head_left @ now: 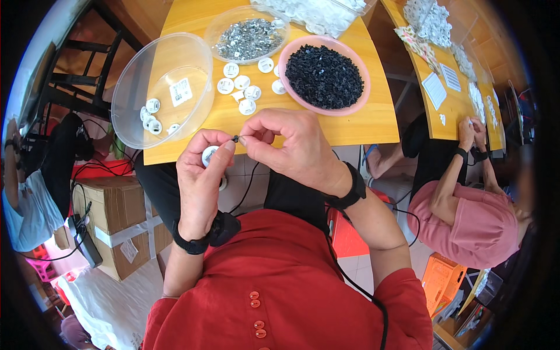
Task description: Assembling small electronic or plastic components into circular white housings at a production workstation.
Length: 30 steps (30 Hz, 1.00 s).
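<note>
My left hand (198, 166) is closed round a small white round plastic part (209, 154), which shows between its fingers and thumb. At its fingertips sits a tiny black piece (235, 139). The thumb and forefinger of my right hand (291, 140) pinch at the other side of that piece; its exact shape is too small to tell. Beyond my hands, several similar white round parts (247, 107) lie loose on the wooden table (373, 125). A pink bowl (366, 87) full of small black pieces (324, 76) stands past my right hand.
A clear round tub (122, 114) at the left holds several white parts. Behind is a clear bowl (211, 29) of small metal pieces, and a bag of white parts (318, 16). A cardboard box (116, 221) stands lower left. Another person (466, 216) works at a table on the right.
</note>
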Motion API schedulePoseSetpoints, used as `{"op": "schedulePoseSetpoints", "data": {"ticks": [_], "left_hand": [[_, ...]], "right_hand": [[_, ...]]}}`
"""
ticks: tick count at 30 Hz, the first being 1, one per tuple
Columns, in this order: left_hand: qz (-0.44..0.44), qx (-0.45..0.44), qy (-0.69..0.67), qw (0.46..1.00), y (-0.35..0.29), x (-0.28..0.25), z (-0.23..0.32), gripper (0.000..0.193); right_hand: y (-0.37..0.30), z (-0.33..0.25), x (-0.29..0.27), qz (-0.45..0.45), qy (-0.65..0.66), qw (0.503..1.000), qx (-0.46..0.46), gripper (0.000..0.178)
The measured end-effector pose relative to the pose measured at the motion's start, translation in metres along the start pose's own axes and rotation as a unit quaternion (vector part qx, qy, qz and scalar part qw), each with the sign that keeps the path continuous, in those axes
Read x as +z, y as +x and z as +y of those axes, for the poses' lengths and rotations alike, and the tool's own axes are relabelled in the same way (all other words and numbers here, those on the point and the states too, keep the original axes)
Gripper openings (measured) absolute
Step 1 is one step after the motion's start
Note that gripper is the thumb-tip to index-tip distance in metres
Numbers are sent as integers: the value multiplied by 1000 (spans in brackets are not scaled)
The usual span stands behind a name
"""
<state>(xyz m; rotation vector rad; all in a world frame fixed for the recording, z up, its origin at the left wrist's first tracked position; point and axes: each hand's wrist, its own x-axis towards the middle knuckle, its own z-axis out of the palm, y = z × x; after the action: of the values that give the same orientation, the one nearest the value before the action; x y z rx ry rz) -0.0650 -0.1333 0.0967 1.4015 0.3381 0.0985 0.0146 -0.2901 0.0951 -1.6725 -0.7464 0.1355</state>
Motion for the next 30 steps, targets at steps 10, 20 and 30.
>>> {"op": "schedulePoseSetpoints", "data": {"ticks": [10,20,30], "left_hand": [[-2,-35,-18,999,1,-3,3,2],[-58,-84,-101,990,5,-10,1,5],[-37,-54,-73,995,1,-7,4,2]], "right_hand": [[0,-4,2,11,55,997,60,11],[7,-3,-5,-17,-108,983,-147,9],[8,-2,-8,-73,-152,970,-178,15]]}}
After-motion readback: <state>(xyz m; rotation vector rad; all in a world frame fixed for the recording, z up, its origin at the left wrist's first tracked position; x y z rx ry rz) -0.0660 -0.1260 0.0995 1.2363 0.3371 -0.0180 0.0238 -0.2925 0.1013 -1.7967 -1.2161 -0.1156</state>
